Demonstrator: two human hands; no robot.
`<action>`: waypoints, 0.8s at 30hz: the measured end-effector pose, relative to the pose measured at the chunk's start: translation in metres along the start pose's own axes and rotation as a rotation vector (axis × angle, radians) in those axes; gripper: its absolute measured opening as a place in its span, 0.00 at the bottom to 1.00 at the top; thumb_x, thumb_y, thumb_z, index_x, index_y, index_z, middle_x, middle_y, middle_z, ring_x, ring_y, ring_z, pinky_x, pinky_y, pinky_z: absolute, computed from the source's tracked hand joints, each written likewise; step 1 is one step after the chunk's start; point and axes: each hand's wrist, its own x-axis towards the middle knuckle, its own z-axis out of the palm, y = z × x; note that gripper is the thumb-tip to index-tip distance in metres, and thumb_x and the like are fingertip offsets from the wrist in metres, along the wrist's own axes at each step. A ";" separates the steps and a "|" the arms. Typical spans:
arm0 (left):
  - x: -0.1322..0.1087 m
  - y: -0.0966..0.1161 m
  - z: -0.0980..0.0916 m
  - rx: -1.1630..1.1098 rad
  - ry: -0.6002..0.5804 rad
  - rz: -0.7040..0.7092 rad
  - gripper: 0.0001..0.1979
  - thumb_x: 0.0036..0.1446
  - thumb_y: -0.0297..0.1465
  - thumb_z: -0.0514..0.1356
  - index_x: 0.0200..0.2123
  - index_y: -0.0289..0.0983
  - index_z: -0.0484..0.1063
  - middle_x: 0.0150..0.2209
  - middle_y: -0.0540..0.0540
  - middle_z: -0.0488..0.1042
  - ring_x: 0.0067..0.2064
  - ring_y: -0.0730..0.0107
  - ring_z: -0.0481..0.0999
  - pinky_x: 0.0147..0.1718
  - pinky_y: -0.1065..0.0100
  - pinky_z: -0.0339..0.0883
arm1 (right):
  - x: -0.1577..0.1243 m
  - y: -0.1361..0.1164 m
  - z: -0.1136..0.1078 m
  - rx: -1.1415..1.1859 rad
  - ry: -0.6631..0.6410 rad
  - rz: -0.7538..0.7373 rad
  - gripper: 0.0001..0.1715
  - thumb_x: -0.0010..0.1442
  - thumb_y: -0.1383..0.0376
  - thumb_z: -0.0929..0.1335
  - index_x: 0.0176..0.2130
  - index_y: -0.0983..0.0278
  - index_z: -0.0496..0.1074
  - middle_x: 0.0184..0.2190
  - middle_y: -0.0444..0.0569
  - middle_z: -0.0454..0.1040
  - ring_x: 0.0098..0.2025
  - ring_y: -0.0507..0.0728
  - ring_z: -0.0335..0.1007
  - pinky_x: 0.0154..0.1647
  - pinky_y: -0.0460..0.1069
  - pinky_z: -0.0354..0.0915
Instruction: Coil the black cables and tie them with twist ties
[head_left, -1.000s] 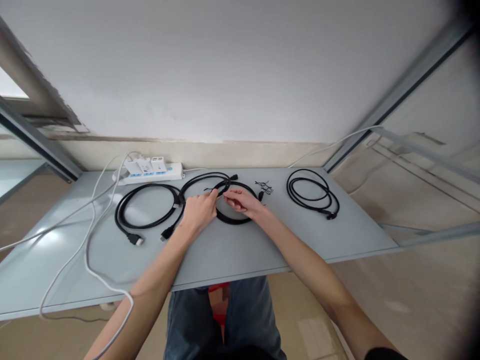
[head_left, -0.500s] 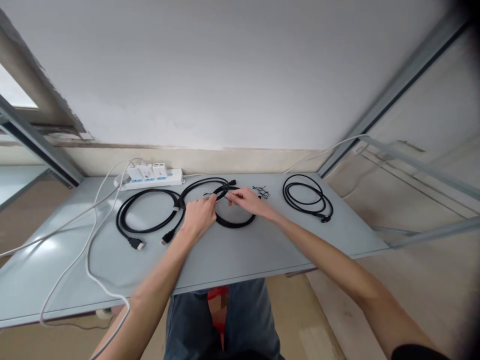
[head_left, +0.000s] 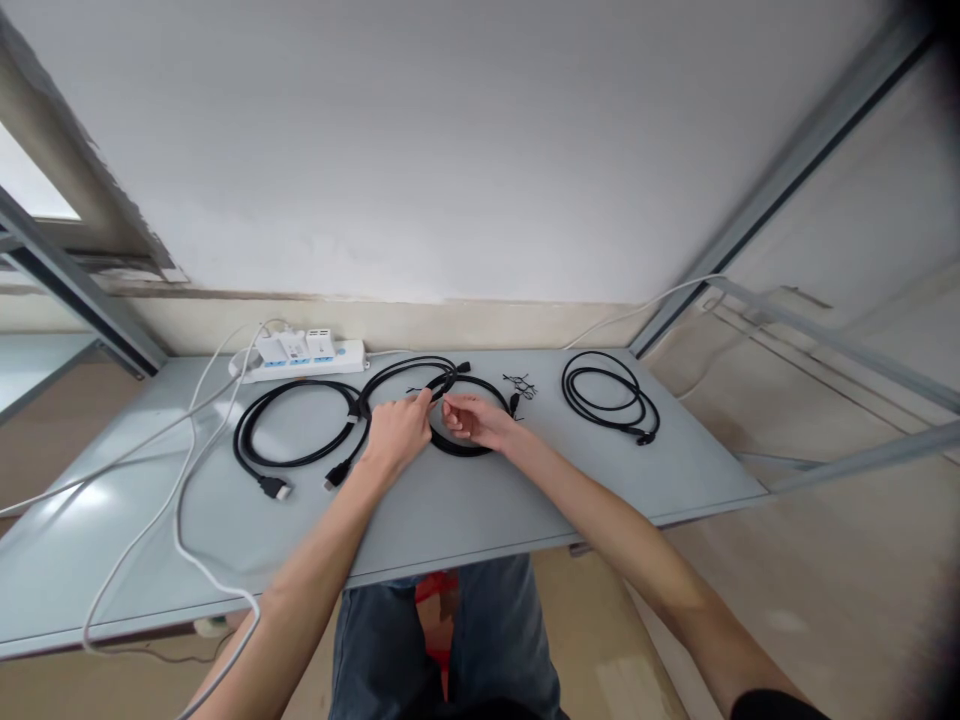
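On the grey table, several black cables lie wound in loops. My left hand [head_left: 400,428] is closed at the edge of the two middle loops, with its thumb and forefinger on the black cable [head_left: 450,378] where they overlap. Close to its fingertips, my right hand [head_left: 474,420] is pinched over the nearer middle loop [head_left: 466,451]; whatever is between its fingers is too small to make out. A black plug [head_left: 337,474] lies beside my left wrist. Thin black twist ties [head_left: 520,386] lie in a small pile beyond my right hand.
A left cable loop [head_left: 296,463] and a right cable loop [head_left: 607,404] lie on the table [head_left: 465,530]. A white power strip [head_left: 345,355] with chargers stands at the back left. White cords [head_left: 180,480] hang across the left side. Metal posts [head_left: 780,180] flank the table.
My right hand has shifted slightly left and nearer to me, its fingers curled more and turned up. My left hand stays in place on the cable.
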 end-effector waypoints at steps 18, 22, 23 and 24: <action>0.003 -0.001 0.009 -0.052 0.014 0.009 0.18 0.73 0.34 0.45 0.50 0.39 0.73 0.44 0.37 0.82 0.44 0.51 0.82 0.39 0.61 0.65 | -0.013 -0.029 0.007 -0.627 0.169 -0.046 0.22 0.70 0.53 0.68 0.29 0.64 0.75 0.23 0.48 0.71 0.27 0.53 0.67 0.26 0.45 0.62; 0.003 -0.001 0.006 -0.059 0.021 -0.006 0.17 0.73 0.33 0.45 0.50 0.39 0.73 0.44 0.37 0.82 0.44 0.52 0.82 0.40 0.62 0.64 | -0.013 -0.020 0.009 0.122 0.175 0.154 0.21 0.71 0.54 0.66 0.31 0.65 0.72 0.21 0.42 0.66 0.21 0.48 0.58 0.19 0.42 0.56; 0.003 -0.001 0.006 -0.055 0.019 -0.008 0.17 0.73 0.33 0.45 0.50 0.39 0.73 0.44 0.38 0.82 0.44 0.53 0.82 0.40 0.62 0.64 | -0.011 -0.015 0.013 0.235 0.180 0.163 0.19 0.71 0.57 0.66 0.32 0.65 0.72 0.20 0.40 0.64 0.20 0.47 0.56 0.18 0.41 0.54; 0.002 -0.001 0.006 -0.050 0.019 -0.010 0.17 0.73 0.33 0.46 0.50 0.39 0.73 0.44 0.38 0.82 0.44 0.53 0.82 0.39 0.62 0.64 | -0.009 -0.010 0.017 0.322 0.182 0.157 0.16 0.71 0.60 0.67 0.32 0.66 0.71 0.20 0.39 0.62 0.20 0.47 0.55 0.17 0.41 0.53</action>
